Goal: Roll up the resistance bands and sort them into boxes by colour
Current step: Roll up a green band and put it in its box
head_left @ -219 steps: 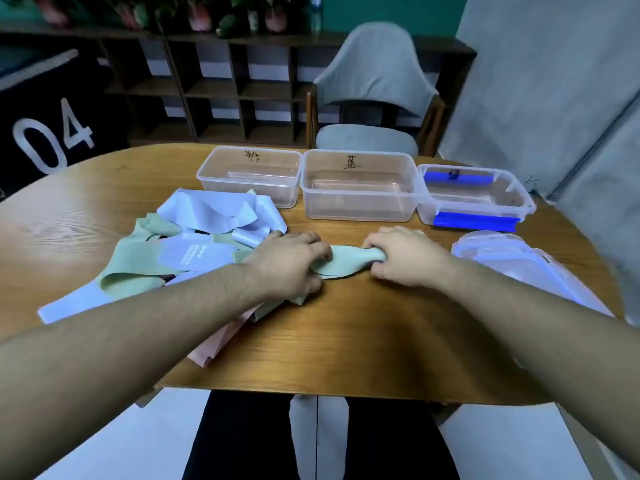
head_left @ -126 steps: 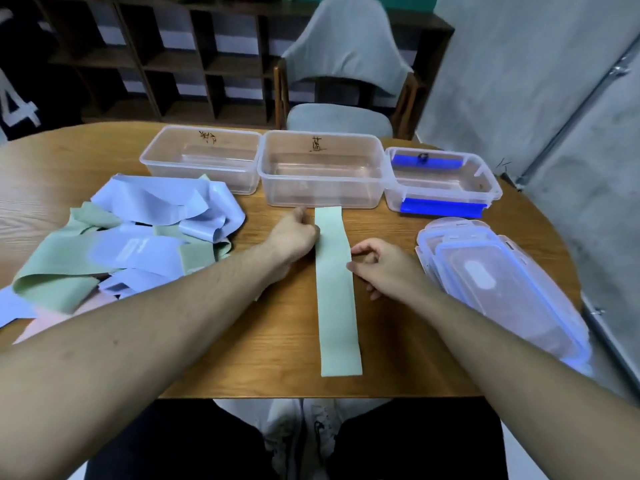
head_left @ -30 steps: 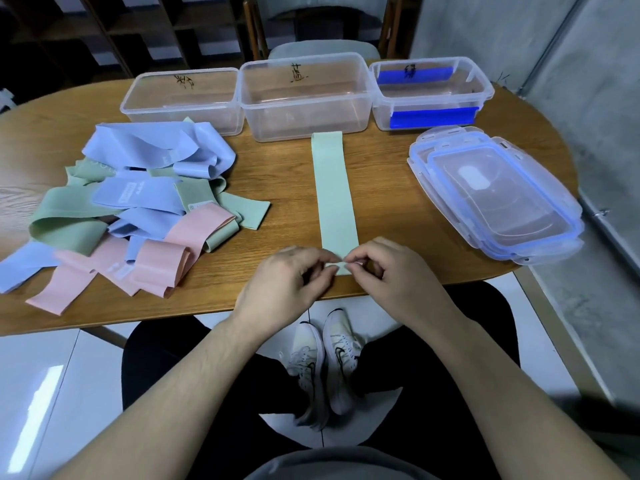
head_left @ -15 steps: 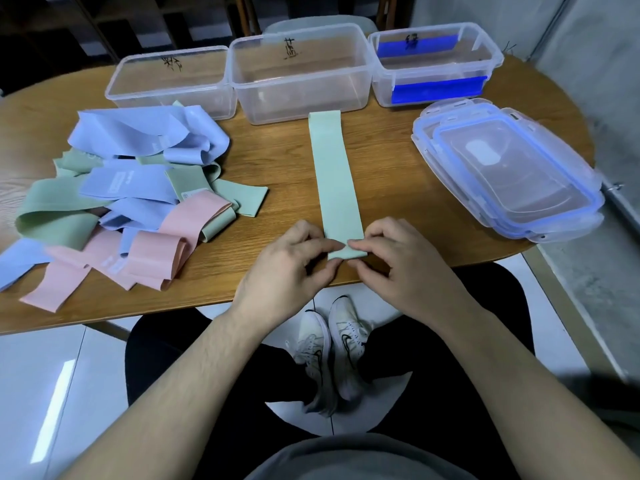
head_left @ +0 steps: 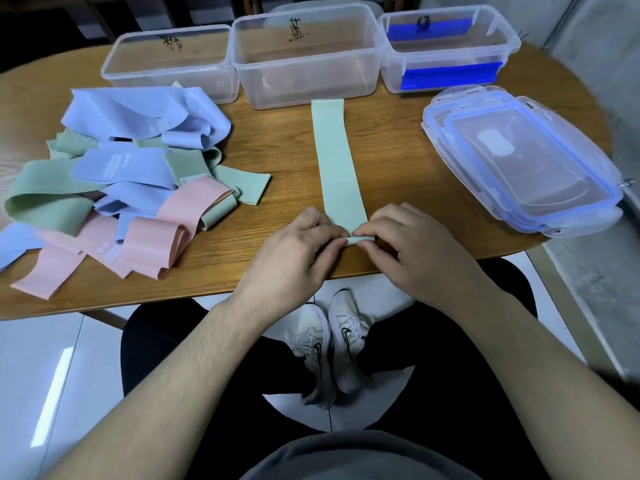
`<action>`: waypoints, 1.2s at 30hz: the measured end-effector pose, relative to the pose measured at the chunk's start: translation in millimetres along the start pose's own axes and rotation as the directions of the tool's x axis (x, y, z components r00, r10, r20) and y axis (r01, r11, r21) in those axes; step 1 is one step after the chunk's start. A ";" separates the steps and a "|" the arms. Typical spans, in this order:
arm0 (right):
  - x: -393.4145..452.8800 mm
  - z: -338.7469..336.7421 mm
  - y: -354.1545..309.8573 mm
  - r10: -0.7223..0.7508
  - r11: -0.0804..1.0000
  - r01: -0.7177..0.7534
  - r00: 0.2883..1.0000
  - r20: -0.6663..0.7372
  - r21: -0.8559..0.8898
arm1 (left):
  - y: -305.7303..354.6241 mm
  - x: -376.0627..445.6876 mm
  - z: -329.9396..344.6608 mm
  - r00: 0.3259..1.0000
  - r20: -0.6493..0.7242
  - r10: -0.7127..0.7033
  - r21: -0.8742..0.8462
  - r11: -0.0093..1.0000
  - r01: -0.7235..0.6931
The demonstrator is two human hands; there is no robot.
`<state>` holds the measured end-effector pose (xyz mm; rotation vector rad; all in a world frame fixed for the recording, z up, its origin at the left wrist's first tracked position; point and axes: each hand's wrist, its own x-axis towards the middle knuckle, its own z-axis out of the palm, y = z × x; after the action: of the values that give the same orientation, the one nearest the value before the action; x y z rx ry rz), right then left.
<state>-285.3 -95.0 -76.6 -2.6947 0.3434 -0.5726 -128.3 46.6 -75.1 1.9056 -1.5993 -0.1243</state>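
Pale green band [head_left: 334, 161] laid flat and straight on the wooden bench [head_left: 391, 147], far end just beside the middle box [head_left: 304, 57], near end curled into a small first roll at the bench edge. Left hand [head_left: 294, 251] and right hand [head_left: 408, 247] both closed on that rolled end — fingertips pinching it from either side, thumbs tucked close. Heap of loose bands [head_left: 121, 181] in blue, green and pink well to the left, touching the left box [head_left: 169, 60]. Three clear boxes in a row along the far side, each with a handwritten mark; the right box [head_left: 446, 46] with blue clips. Stack of clear lids [head_left: 519, 164] with blue seals on the right
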 end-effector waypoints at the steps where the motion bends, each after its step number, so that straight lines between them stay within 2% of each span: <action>1: -0.6 0.1 -0.5 0.003 1.000 -0.003 1.000 0.001 0.004 | 0.2 -0.4 -0.4 1.000 0.003 -0.001 -0.003 1.000 0.001; 11: 3.1 2.9 4.0 0.002 1.000 -0.002 1.000 -0.013 -0.021 | -0.7 -2.8 0.9 0.995 -0.074 -0.062 -0.066 0.996 0.057; 20: 5.3 4.2 6.2 -0.001 0.998 -0.001 0.999 -0.033 -0.060 | -4.2 -3.8 6.4 0.990 -0.134 -0.044 -0.029 0.999 0.041; 26: 5.1 1.8 5.5 -0.040 0.996 0.030 0.992 -0.116 -0.086 | -3.7 -0.4 7.0 0.987 -0.125 -0.097 -0.030 0.995 0.094; 36: 12.3 5.0 11.6 -0.011 0.998 0.011 1.000 -0.009 -0.066 | -3.3 0.3 5.7 0.988 -0.117 -0.097 -0.012 0.995 0.096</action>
<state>-274.0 -107.8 -81.2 -2.7595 0.3565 -0.5873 -128.0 44.3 -81.3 1.9487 -1.4282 -0.0566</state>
